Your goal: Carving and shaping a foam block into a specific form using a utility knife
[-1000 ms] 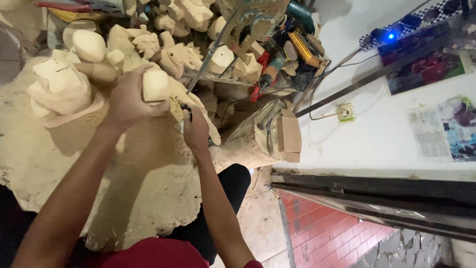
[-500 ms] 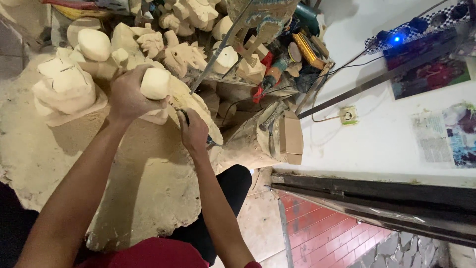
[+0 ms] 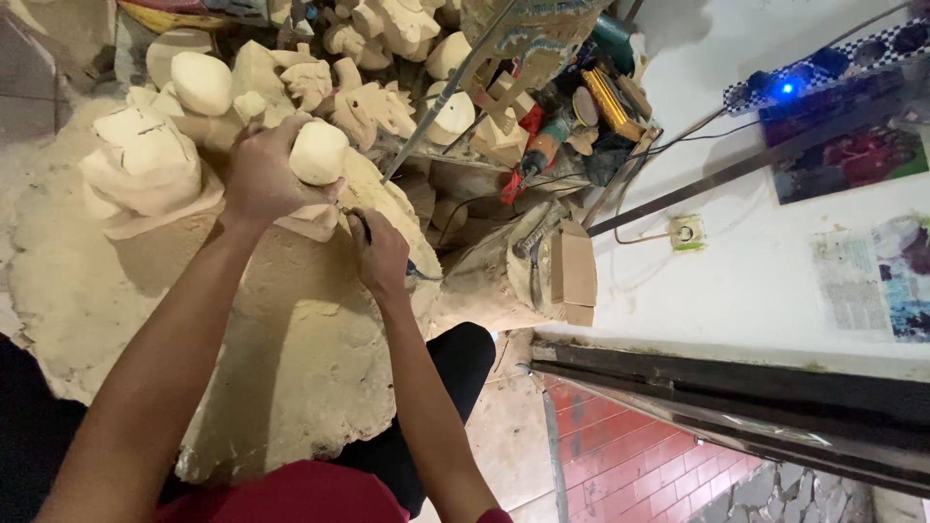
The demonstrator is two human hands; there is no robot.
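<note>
Gripping a pale carved wood piece (image 3: 318,153), the left hand (image 3: 260,174) has fingers wrapped tight around its rounded end, with the rest of the piece running down under the palm toward the lap. The piece sits up in front of the body, just over a dusty cloth-covered mound (image 3: 291,329) that spreads across the knees.

Right hand (image 3: 381,254) is just beside and below it, closed in a fist on a dark-handled carving tool (image 3: 360,225). Tool tip meets the underside of the wood piece; blade itself mostly hidden by the fingers, can't tell its shape.

Around it:
- Heap of unfinished wood carvings (image 3: 291,68) behind the hands, same pale colour, some rounded, some blocky.
- Large rough block (image 3: 145,155) left of the left hand, touching the mound.
- Power tools and clutter (image 3: 581,107) at upper middle, a yellow one and a red-green one among them.
- Small cardboard box (image 3: 572,271) right of the mound, near the white wall.
- Wall socket (image 3: 688,232) with a cable running up from it.
- Red tiled floor (image 3: 639,455) at lower right.
</note>
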